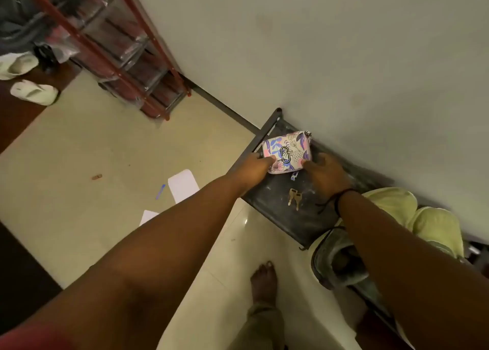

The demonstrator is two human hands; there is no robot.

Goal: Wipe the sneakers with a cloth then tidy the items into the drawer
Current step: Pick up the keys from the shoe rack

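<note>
A: Floral pouch [287,151] sits at the wall end of a dark low shelf [277,206], flat on the top surface, close to the wall. Left hand [254,168] pinches its near-left edge; right hand [324,173] has fingers curled on the near-right corner. Both are grasping it, neither is released.

B: Lifted or resting?

A: Cannot tell; no gap shows underneath. A small blue tag [294,175] hangs out from under its near edge.

B: Neighbours?

A: Two keys [294,198] lie on the same surface, just nearer the person, apart from the pouch, between the forearms. Further along, a yellow-green cloth [412,214] is bunched against the wall, with a grey fuzzy slipper [341,265] beside it at the shelf's front edge (no sneakers identifiable here).

B: Step in hand?

A: Judged: tidying phase, gathering small items for a drawer. No drawer is in view.

B: Risks?

A: 1. The grip is on the edges only; if the pouch is unzipped or heavy, it may tilt and spill. 2. The right wrist passes just beside the keys; a drag back could sweep them off onto the tile floor [111,151]. 3. Papers [182,184] lie on the floor to the left, and a bare foot [263,283] stands near the shelf: slip hazard if the person steps that way.
</note>
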